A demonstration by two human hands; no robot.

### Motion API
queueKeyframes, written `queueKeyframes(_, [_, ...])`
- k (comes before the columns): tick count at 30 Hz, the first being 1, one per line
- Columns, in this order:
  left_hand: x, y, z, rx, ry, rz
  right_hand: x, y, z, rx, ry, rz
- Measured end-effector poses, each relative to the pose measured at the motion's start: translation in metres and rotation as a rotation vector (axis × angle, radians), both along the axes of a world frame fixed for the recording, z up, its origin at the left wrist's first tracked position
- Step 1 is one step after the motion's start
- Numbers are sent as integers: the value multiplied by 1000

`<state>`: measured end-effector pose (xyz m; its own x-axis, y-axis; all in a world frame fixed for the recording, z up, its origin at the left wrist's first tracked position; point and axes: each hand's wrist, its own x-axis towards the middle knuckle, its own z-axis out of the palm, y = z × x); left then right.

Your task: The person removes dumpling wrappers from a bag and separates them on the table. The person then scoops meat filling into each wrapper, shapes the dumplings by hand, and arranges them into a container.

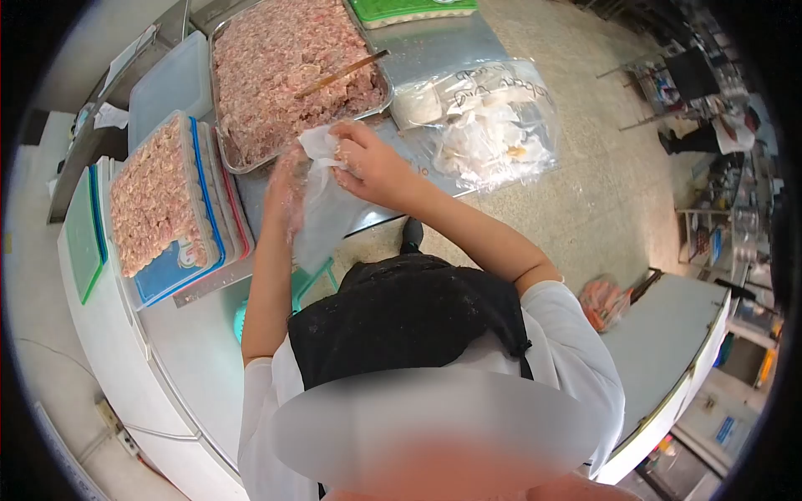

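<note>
My right hand (373, 167) pinches a thin white wrapper sheet (318, 145) just in front of the meat tray. Close beside it on the left is my left hand (286, 190), blurred and shiny, perhaps under clear plastic; its fingers do not show clearly. Beyond both hands sits a large metal tray (242, 164) heaped with minced meat (284, 54). A flat wooden stick (342, 73) rests on the meat. To the right lies a clear plastic bag (539, 113) with crumpled white sheets (484, 138) in it.
Left of the tray, portions of meat mixture (154, 204) cover a blue-rimmed lid (171, 271) on stacked containers. A translucent lid (171, 83) leans behind them. A green-lidded box (413, 10) stands at the far table edge. A turquoise stool (313, 284) is below.
</note>
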<state>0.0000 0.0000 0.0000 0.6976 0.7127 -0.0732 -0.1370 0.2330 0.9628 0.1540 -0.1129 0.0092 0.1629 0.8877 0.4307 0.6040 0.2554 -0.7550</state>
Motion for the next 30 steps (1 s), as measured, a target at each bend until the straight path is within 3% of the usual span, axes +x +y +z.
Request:
queueKeyframes(2, [23, -10, 19, -627, -177, -115, 7, 9, 4, 166, -328, -99])
queueKeyframes(5, [-2, -24, 24, -689, -63, -69, -35, -19, 11, 262, -539, -58])
queueKeyframes(9, [7, -29, 22, -719, -78, -231, -50, -57, 40, 191, -569, -204])
queueKeyframes(11, [19, -39, 10, -677, -172, -364, -23, -58, 28, 243, -386, -264])
queueKeyframes(12, [26, -54, 20, -726, -305, -440, -9, -68, 32, 123, -257, -245])
queueKeyframes(13, [30, -68, 34, -719, -309, -446, 4, -79, 38, 106, -288, -262])
queueKeyframes(15, [41, -86, 59, -574, -248, -487, 43, -101, 41, 100, -321, -345])
queueKeyframes(16, [48, -84, 51, -353, -205, -577, 71, -110, 35, 110, -320, -411])
queueKeyframes(17, [54, -84, 48, -345, -212, -576, 103, -118, 32, 261, -329, -514])
queueKeyframes(18, [59, -84, 46, -5, -86, -593, 128, -128, 25, 183, -307, -771])
queueKeyframes(19, [68, -86, 43, 336, 43, -594, 149, -138, 17, 171, -305, -832])
queueKeyframes(20, [80, -91, 32, 505, 57, -556, 170, -145, -12, 107, -291, -845])
queueKeyframes(21, [94, -95, 21, 514, 56, -548, 188, -146, -42, 44, -275, -858])
queueKeyframes(23, [122, -104, 4, 994, 115, -522, 182, -153, -75, -334, -300, -532])
queueKeyframes(24, [133, -111, 0, 1165, 185, -515, 159, -152, -71, -368, -241, -471])
queueKeyframes(26, [151, -120, -6, 1269, 260, -513, 153, -145, -59, -400, -181, -401])
queueKeyframes(28, [163, -127, -3, 1352, 354, -540, 167, -144, -51, -685, -163, -274])
queueKeyframes(29, [168, -129, -1, 1352, 365, -537, 181, -146, -44, -682, -160, -264])
queueKeyframes(30, [174, -133, 7, 1426, 398, -526, 199, -148, -23, -835, -275, -280])
